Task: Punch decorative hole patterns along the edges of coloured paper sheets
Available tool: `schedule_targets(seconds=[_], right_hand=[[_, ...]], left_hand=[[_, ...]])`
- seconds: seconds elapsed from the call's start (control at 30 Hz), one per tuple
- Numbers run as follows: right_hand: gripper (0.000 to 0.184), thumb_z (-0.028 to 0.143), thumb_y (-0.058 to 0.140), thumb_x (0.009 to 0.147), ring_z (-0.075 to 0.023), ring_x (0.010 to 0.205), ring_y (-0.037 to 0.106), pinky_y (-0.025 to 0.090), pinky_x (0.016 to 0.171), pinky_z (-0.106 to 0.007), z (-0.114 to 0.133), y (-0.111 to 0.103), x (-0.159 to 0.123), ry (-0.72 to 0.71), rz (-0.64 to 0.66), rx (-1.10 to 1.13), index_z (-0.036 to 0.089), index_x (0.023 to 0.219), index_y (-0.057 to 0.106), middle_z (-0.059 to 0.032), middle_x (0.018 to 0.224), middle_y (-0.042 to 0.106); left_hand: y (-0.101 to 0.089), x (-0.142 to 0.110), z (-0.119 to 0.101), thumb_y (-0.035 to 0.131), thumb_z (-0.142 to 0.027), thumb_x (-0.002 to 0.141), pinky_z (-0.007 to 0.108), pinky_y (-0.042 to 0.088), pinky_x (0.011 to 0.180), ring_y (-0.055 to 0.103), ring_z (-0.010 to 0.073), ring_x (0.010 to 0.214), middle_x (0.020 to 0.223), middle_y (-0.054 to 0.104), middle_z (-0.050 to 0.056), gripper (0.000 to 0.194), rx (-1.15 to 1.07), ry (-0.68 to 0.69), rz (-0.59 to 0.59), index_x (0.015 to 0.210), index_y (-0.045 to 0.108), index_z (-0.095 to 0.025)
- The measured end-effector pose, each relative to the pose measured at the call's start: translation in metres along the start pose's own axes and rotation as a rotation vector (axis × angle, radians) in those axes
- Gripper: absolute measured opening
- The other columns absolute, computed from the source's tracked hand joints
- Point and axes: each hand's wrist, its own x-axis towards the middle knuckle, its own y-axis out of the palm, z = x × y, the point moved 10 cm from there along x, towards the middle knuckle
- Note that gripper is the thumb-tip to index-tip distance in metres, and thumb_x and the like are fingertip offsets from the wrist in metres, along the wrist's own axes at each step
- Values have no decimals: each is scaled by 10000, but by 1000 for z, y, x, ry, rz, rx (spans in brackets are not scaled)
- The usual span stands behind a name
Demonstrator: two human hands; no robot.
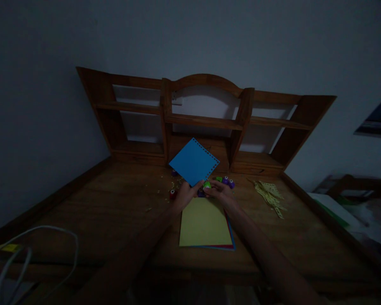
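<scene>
My left hand (186, 194) is closed on the near corner of a blue sheet of paper (193, 163), held up with its corners pointing up, down and sideways. Rows of small punched holes line the sheet's two right-hand edges. In my right hand (221, 190) is a small green craft punch (207, 184), at the sheet's lower corner. Partly hidden between my hands is a dark purple punch (201, 193). Below them lies a stack of paper with a pale yellow sheet (205, 224) on top and red and blue edges showing.
Beyond my right hand stand purple punches (230, 184) and another green punch (219, 179). A red punch (173, 194) is by my left hand, near scattered paper bits. Punched yellow paper strips (269, 195) lie right. A wooden shelf unit (206, 123) backs the desk; a white cable (51, 227) loops front left.
</scene>
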Motion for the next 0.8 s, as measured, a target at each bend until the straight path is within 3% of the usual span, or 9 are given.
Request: schedule_targets(seconds=[0.1,0.3,0.47,0.6,0.8], right_hand=[[415,330,838,578,-185,793,656,517,769,-335,-1,0,0,-1,-7,17,220,958,712,-48,937,703],[455,314,845,563,-213,840,668,523,803,-354,-3,-2,1,-2,-19,50,227,985,699,-48,958,713],[445,320,844,571,-209,847,665,529,791,-349,-8,-5,4,6,-18,64,232,980,691,-42,962,709],[461,313,863,542,-193,798,660,540,747,-347,-11,-10,7,11,-64,103,226,960,689,-38,930,704],[441,320,853,566,-201,824,667,538,756,-343,0,-7,1,11,-67,113,220,964,691,-51,977,706]], left_hand=[[-2,0,-6,675,-441,744,293,450,749,600,198,810,910,685,85,337,-14,33,-13,907,635,-149],[-2,-2,-7,674,-447,743,287,457,709,601,217,854,863,675,78,308,-53,27,-14,855,626,-164],[-3,-1,-11,674,-443,741,295,455,775,590,215,909,949,678,92,318,-40,63,-27,880,625,-162],[-3,-1,-16,643,-454,769,271,441,750,581,171,802,882,669,56,309,-14,104,-18,859,618,-159],[4,-2,-9,581,-506,813,232,391,539,487,120,541,578,526,-20,363,-30,57,34,686,542,-167]])
